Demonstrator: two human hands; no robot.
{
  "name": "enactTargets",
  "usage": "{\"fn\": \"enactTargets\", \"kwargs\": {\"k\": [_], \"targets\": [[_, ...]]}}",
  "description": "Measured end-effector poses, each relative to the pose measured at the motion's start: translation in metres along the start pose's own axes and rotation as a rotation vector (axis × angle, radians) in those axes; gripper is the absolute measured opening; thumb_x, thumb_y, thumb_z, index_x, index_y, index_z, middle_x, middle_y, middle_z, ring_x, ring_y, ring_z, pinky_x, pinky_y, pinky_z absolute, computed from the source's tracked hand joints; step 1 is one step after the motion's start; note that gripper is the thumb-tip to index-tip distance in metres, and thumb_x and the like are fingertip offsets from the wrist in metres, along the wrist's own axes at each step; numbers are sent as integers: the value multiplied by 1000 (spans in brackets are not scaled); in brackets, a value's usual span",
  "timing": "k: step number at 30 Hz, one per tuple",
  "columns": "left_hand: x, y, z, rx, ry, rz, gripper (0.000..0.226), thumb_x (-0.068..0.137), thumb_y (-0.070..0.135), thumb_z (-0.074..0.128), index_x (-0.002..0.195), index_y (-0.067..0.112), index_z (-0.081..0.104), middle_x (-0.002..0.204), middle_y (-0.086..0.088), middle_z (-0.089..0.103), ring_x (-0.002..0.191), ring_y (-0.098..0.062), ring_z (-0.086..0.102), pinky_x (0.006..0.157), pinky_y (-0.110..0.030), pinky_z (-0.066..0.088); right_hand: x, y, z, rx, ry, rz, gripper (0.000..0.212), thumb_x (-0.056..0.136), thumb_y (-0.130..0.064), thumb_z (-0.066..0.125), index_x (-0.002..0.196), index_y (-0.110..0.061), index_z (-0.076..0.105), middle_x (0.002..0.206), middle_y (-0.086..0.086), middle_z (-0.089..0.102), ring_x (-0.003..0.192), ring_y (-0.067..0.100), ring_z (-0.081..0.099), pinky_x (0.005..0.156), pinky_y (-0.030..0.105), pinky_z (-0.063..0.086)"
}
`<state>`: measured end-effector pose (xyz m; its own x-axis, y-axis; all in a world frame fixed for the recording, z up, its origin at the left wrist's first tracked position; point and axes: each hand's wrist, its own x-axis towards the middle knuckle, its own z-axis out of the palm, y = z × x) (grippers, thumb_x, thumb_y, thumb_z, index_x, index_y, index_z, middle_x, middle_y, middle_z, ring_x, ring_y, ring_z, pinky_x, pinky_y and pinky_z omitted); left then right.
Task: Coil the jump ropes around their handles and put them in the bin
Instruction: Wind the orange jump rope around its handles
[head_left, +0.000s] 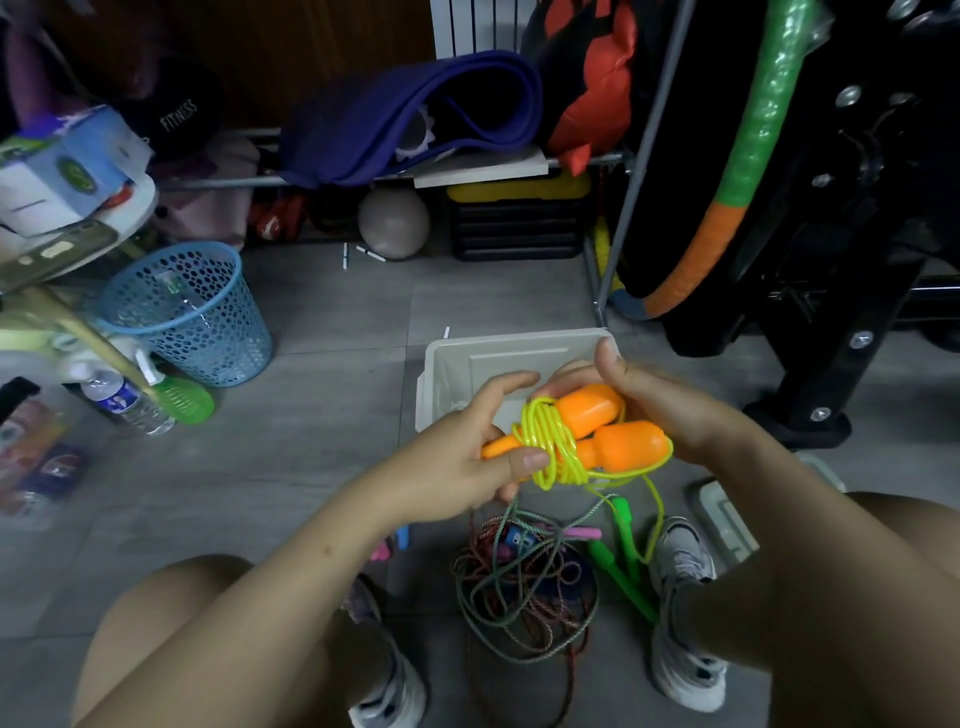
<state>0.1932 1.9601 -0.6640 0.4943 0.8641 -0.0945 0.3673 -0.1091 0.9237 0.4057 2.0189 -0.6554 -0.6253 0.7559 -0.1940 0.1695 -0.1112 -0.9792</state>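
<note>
Handles (597, 431), two bulbous orange plastic ones, lie side by side between both hands above the bin (452, 364). Left hand (467, 457) pinches their narrow ends, thumb on top, forefinger stretched forward. Right hand (649, 400) cups the fat ends, thumb up. Glossy yellow rope (545, 441) loops several times around the handles' necks; its loose end hangs down to the floor. The pale rectangular bin shows nothing inside. Below, a tangle of braided ropes (524, 587) lies between the shoes, beside green handles (623, 566).
</note>
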Motion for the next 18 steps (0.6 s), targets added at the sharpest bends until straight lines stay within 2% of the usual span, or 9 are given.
{"fn": "enactTargets", "kwargs": {"k": [3,4,6,10,13,15,18], "targets": [[-4,-3,0,-105,-12,27,59,91,36,57,138,56,29,70,-11,59,57,-15,52,51,-25,42,0,0,6,231,-93,128,93,45,-90,56,99,-17,74,109,13,70,101,23,67,78,26,54],[-4,-3,-1,-139,3,35,56,88,40,57,137,56,34,70,-14,58,57,-21,51,50,-26,42,0,1,8,323,-112,141,95,47,-90,54,101,-15,74,111,15,69,103,25,66,80,27,54],[-2,-2,-2,-201,55,49,49,85,41,57,132,48,43,66,-12,58,49,-20,47,47,-24,40,2,3,12,500,-145,130,96,60,-86,43,109,-9,70,116,20,64,105,29,63,83,30,52],[5,3,-3,-315,161,2,32,89,34,55,119,28,45,59,-5,60,38,-15,43,42,-20,38,8,16,24,804,-120,16,90,71,-82,38,115,-8,63,114,24,47,83,26,50,58,27,40],[8,4,-3,-349,218,-38,35,85,38,53,114,22,41,58,-4,60,37,-15,43,41,-19,36,8,28,32,834,-89,5,106,73,-84,14,128,-4,57,114,20,50,81,23,49,62,28,40],[9,5,-4,-357,230,-63,32,81,39,51,105,22,39,59,-5,60,38,-15,43,41,-19,36,7,31,35,827,-102,13,116,68,-87,12,134,1,48,105,15,52,80,21,49,66,28,38],[10,7,-5,-364,253,-116,29,82,43,49,95,20,36,61,-6,60,38,-13,45,38,-16,33,5,31,41,786,-111,-7,109,67,-86,18,125,-4,58,97,8,57,79,16,51,65,24,41]]}}
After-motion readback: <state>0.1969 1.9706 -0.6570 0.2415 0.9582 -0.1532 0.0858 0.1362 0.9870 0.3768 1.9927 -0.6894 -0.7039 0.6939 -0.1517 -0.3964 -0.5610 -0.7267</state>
